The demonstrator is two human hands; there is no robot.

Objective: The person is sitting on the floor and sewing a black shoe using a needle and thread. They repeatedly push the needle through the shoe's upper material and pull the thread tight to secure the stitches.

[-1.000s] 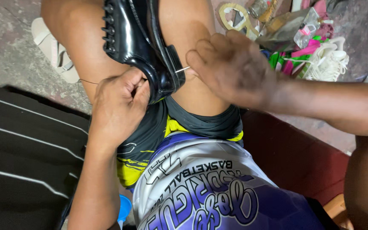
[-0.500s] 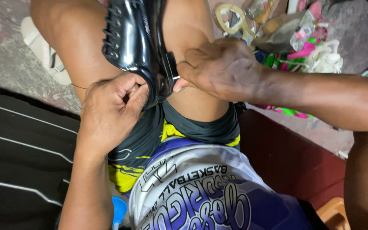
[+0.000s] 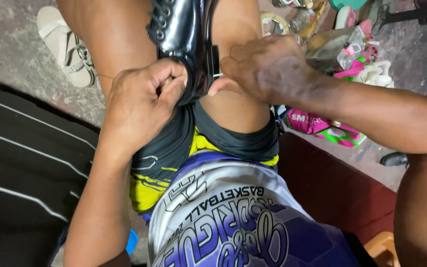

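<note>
A shiny black lace-up shoe (image 3: 176, 27) is clamped sole-side right between my bare knees, its heel end pointing toward me. My left hand (image 3: 142, 101) is closed against the shoe's heel from the left, fingers pinched together; a thin thread runs from it along my left thigh. My right hand (image 3: 268, 69) presses on the shoe's heel edge from the right, fingertips at the black sole rim. What the right fingers pinch is hidden. I wear dark shorts with yellow trim (image 3: 174, 153) and a purple-and-white jersey (image 3: 233, 222).
A beige sandal (image 3: 65, 47) lies on the concrete floor at upper left. A black striped cloth (image 3: 21, 178) covers the left side. A heap of colourful footwear and plastic bags (image 3: 342, 54) sits at upper right. A dark red surface (image 3: 332, 188) lies beside my right leg.
Both hands have closed in tighter on the shoe's heel. The thread seen stretched between the hands a second ago no longer shows on the right side.
</note>
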